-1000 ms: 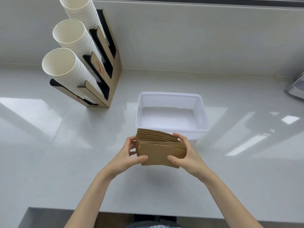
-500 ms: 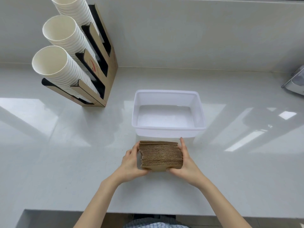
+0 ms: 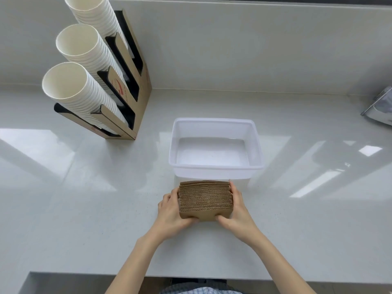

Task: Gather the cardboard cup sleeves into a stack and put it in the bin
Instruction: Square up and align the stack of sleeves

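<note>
A stack of brown cardboard cup sleeves (image 3: 205, 198) stands on edge on the white counter, its corrugated edges facing up, squared into a neat block. My left hand (image 3: 169, 211) presses its left end and my right hand (image 3: 237, 209) presses its right end, thumbs on the near face. Just behind the stack sits the translucent white plastic bin (image 3: 215, 165), with nothing inside it. The stack's far edge nearly touches the bin's front wall.
A cardboard cup dispenser (image 3: 135, 90) with three slanted columns of white paper cups (image 3: 80, 92) stands at the back left against the wall. A metallic object (image 3: 381, 109) shows at the right edge. The counter's front edge (image 3: 191, 276) runs below my forearms.
The sleeves went from a fanned, tilted bundle held above the counter to a squared block set down on edge. Both hands moved lower and now press the two ends.
</note>
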Tool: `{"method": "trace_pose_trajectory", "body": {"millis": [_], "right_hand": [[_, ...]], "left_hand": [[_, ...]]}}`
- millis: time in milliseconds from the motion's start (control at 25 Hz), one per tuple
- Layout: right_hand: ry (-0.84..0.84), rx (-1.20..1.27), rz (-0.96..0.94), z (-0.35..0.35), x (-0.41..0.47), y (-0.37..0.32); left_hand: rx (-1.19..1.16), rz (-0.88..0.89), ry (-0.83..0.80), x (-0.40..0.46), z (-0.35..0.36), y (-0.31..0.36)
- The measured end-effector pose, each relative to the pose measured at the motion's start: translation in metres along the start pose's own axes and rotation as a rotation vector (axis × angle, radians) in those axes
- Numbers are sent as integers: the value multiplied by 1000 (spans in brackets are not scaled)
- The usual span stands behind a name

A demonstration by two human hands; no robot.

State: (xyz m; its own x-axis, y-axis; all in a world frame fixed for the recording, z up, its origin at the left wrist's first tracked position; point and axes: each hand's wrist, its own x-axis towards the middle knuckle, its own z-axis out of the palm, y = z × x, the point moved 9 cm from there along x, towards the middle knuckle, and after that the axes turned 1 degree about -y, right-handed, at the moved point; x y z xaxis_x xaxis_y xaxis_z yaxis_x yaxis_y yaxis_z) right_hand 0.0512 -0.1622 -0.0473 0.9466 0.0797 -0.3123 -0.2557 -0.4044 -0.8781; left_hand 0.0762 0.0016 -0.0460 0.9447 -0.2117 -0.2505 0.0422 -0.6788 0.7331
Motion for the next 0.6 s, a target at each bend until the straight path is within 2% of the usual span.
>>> {"method": "trace_pose_trajectory", "body": {"millis": [160, 360, 600], "right_hand": [[45, -34, -21, -7, 4, 0], [-61, -108, -8, 0, 1, 7], [-17, -147, -44, -7, 4, 1]], "left_hand": [[19, 13, 43, 4, -7, 6], [89, 10, -109, 3, 5, -10], [29, -30, -65, 5, 1, -12]]}}
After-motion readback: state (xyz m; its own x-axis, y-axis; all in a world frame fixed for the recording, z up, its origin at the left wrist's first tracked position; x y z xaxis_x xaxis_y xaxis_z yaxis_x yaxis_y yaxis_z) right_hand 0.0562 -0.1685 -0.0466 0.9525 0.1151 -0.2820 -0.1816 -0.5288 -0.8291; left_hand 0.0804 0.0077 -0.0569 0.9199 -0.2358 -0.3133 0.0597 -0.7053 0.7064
